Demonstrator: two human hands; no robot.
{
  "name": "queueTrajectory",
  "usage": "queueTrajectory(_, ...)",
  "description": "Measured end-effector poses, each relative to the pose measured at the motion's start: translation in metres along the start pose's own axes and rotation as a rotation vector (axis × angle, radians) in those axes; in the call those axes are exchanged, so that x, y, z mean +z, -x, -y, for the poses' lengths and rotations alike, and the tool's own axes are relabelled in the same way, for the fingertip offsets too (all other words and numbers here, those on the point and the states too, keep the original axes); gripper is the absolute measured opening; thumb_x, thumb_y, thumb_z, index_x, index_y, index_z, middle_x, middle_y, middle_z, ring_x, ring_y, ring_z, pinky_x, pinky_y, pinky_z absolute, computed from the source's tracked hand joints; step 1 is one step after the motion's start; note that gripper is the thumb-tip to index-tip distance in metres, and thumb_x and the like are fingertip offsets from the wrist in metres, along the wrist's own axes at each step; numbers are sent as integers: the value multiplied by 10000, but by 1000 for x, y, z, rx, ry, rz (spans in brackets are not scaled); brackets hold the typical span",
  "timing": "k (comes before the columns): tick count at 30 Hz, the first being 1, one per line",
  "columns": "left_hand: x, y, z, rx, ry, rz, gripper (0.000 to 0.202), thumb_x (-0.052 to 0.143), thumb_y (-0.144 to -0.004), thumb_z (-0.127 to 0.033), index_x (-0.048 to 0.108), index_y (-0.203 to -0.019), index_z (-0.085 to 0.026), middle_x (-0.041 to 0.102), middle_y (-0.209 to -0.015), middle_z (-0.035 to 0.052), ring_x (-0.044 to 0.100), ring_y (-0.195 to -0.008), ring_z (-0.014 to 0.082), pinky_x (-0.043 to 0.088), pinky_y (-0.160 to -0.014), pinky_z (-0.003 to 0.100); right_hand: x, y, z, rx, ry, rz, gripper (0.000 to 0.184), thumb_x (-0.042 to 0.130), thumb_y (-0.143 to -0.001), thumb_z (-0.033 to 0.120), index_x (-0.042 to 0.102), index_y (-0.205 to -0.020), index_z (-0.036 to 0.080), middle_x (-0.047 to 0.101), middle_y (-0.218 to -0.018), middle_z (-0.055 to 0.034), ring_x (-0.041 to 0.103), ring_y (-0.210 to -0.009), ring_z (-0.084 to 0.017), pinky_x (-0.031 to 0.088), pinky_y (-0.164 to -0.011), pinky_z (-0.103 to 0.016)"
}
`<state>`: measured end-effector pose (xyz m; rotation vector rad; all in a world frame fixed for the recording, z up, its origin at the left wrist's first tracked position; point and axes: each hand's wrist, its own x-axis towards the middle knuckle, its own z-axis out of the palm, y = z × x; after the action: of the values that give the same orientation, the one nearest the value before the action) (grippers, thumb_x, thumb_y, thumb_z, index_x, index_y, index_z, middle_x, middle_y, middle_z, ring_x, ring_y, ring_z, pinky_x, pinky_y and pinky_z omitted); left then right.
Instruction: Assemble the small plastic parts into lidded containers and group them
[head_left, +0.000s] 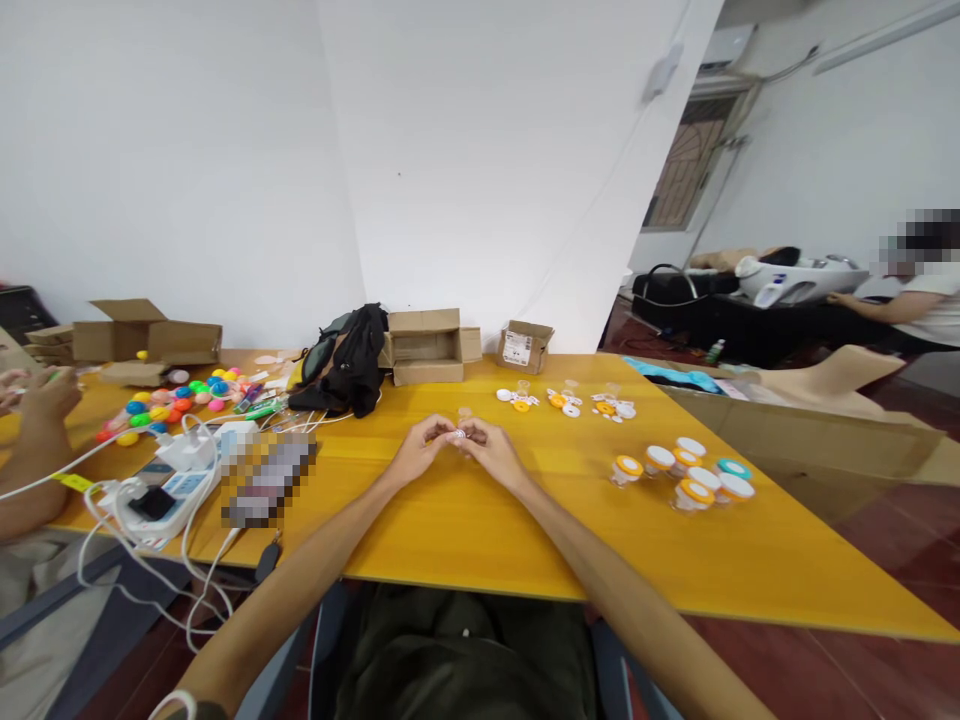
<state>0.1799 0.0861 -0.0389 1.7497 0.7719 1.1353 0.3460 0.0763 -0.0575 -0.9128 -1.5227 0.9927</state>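
My left hand (420, 447) and my right hand (491, 450) meet above the middle of the table, fingertips closed on a small white part (460, 434). The fingers cover most of it, so its exact kind cannot be made out. Just behind the fingertips shows a small clear piece (465, 412); whether it touches the hands I cannot tell. Farther back to the right lie groups of loose pieces: white discs, an orange ring (520, 406), another orange ring (557, 401) and clear cups. Nearer on the right stand several clear containers with orange, white and teal lids (733, 469).
On the yellow table (465, 530) are a black backpack (352, 360), open cardboard boxes (427, 345), colourful balls (180, 405), a phone (270, 480) and a power strip (172, 500) with trailing white cables. A co-worker's hand (49, 400) is at far left; another person sits at far right.
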Motion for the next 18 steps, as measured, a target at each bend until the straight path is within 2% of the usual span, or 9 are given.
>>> queueTrajectory(6, -2, 0, 1, 20, 48, 60, 244, 687, -786, -407, 671, -880, -182, 693, -873, 41, 641, -835, 171, 494, -823, 287, 0, -3, 3, 125, -210, 33, 407, 845, -521, 471, 593, -705, 210, 657, -642, 26, 622, -555, -140, 551, -572, -298)
queueTrajectory(13, -1, 0, 2, 32, 77, 39, 220, 748, -744, -354, 646, -804, -168, 668, -816, 24, 635, -781, 150, 503, -781, 269, 0, -1, 10, 188, -235, 67, 423, 867, -504, 464, 587, -682, 202, 644, -613, 38, 598, -511, -121, 537, -554, -285)
queueTrajectory(18, -1, -1, 2, 34, 85, 51, 237, 738, -757, -367, 652, -851, -167, 664, -832, 23, 630, -790, 146, 501, -799, 276, -1, 0, 10, 204, -267, 90, 425, 883, -499, 445, 599, -689, 193, 648, -627, 41, 584, -501, -101, 515, -536, -254)
